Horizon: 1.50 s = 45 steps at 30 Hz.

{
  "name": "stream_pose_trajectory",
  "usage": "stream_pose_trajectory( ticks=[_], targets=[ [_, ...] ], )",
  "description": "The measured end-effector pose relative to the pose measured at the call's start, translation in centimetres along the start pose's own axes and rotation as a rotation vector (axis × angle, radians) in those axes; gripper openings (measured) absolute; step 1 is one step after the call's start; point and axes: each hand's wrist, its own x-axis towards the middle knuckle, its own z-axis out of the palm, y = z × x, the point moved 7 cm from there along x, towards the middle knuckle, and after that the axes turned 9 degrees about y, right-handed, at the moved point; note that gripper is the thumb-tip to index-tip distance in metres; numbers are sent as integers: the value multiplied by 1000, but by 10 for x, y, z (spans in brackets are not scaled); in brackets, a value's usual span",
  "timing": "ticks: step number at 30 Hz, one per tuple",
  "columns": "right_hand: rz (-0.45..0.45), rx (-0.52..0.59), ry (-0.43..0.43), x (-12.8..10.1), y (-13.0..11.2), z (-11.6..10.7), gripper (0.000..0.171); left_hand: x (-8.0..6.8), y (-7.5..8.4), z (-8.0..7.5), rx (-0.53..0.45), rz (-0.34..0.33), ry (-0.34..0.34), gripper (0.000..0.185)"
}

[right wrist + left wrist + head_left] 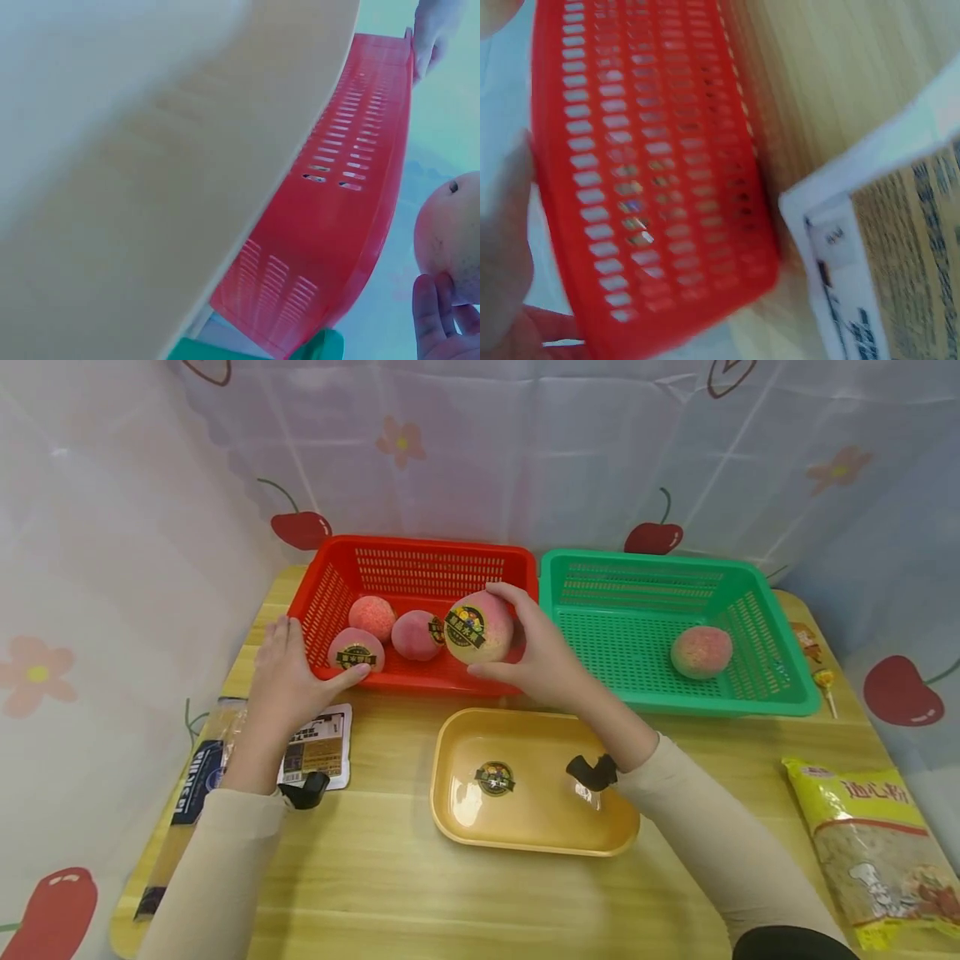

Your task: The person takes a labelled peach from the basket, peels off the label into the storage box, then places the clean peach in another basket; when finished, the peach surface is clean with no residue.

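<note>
here the right hand (542,662) has its fingers curled round a stickered peach (478,627), above the red basket (337,575) whose near rim the left hand (288,672) steadies with relaxed fingers.

Home tabletop setup: cherry-print curtain (480,460), wooden table (390,893), macaroni bag (877,852).

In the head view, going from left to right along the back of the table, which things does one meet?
Left hand on the red basket → three peaches lying in it → peach with a sticker held by the right hand → green basket → single peach in it.
</note>
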Motion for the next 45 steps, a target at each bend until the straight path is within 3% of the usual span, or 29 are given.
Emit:
stream_pose_trajectory(
  ticks=[3, 5, 10, 13, 18, 24, 29, 33, 38, 41, 45],
  targets=[
    [-8, 15, 10, -10, -1, -6, 92, -7, 19, -9, -28, 50, 55, 108],
    [-22, 16, 17, -17, -2, -9, 92, -13, 40, -15, -110, 106, 99, 88],
    [-70, -6, 34, -29, -9, -14, 92, -37, 102, -27, -459, 282, 154, 45],
    [-80, -12, 33, -33, -13, -15, 92, -51, 131, -27, -600, 353, 140, 37],
    [-117, -16, 35, -38, -19, -15, 89, -66, 160, -20, -650, 394, 127, 36],
    [-173, -67, 59, -42, -21, -19, 89, -69, 173, -14, -664, 382, 157, 30],
    [-199, -133, 66, -44, -21, -21, 89, -67, 174, -12, -724, 324, 176, 20],
    [-200, -170, 64, -45, -19, -22, 89, -64, 174, -8, -786, 259, 132, 16],
    [-207, -201, 67, -48, -17, -24, 90, -62, 175, -3, -853, 192, 26, 16],
    [-210, -209, 70, -49, -16, -26, 91, -62, 176, -2, -859, 177, -9, 17],
    [-207, -214, 74, -51, -16, -30, 91, -63, 178, -2, -857, 185, -5, 19]
  ],
)
